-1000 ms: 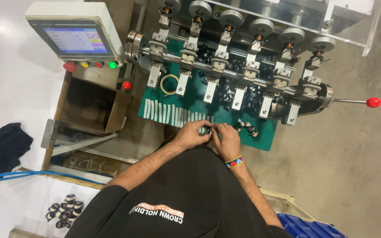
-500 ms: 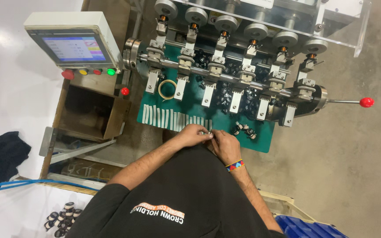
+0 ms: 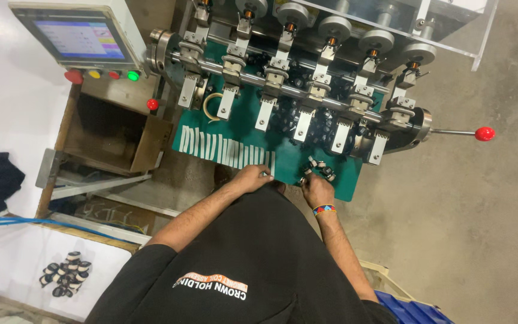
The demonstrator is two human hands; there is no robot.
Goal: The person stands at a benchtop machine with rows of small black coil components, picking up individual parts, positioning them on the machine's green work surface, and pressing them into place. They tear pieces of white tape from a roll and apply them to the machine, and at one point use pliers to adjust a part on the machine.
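Note:
My left hand (image 3: 252,178) rests at the near edge of the green machine bed (image 3: 193,141), fingertips pinched on the end of a white tape strip (image 3: 269,167) in a row of several strips. My right hand (image 3: 317,189), with a beaded bracelet on the wrist, is closed on a small dark coil part (image 3: 303,179). It sits just below a little heap of similar coil parts (image 3: 321,168) on the bed. The hands are about a hand's width apart.
A winding machine (image 3: 307,90) with several spindles fills the top, with a red-knobbed lever (image 3: 484,133) at right. A touchscreen panel (image 3: 76,39) with coloured buttons is at upper left, an open cardboard box (image 3: 106,129) below it. Finished coils (image 3: 64,281) lie at lower left, a blue crate (image 3: 412,309) at lower right.
My hands were together on one small part at the bed's edge and have now parted. The left went to the tape strips, the right stayed by the coil heap.

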